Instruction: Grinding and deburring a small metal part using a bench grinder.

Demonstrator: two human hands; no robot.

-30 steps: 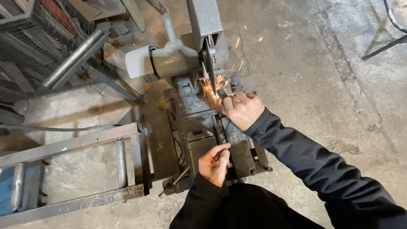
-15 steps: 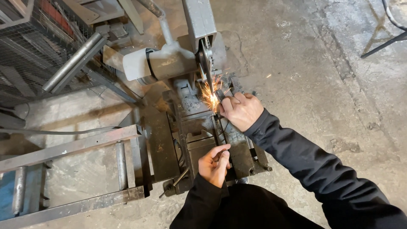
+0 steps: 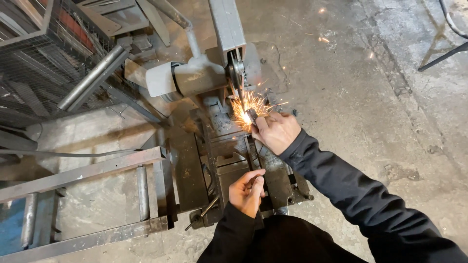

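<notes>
Since the earlier frame the view has tipped slightly and the spark burst has grown; both hands sit much as before. Fig.: person crouched over a floor-standing cut-off saw [image 3: 214, 73], seen from above. Right hand [image 3: 277, 130] is closed round the far end of a narrow dark metal strip [image 3: 253, 146], fingers [image 3: 265, 122] wrapped tight, pressing it just beside the wheel [image 3: 237, 73], where sparks [image 3: 247, 109] fan out. Left hand [image 3: 247, 192] pinches the strip's near end, thumb and fingers shut on it, close to the body. Strip's long axis runs near-to-far, i.e. from left hand up to right hand and on into the wheel, roughly perpendicular to the motor housing. Right hand is the nearer to the cut, almost touching the sparks; left hand is well back, over the saw's base plate [image 3: 229, 165]. Surroundings: steel roller stand [image 3: 97, 168] to the left, wire-mesh cage [image 3: 34, 63] and a loose tube [image 3: 92, 78] upper left, stained concrete floor [image 3: 370, 97] at right. Strip's tip is hidden by glare; contact pt. can't be seen exactly.
</notes>
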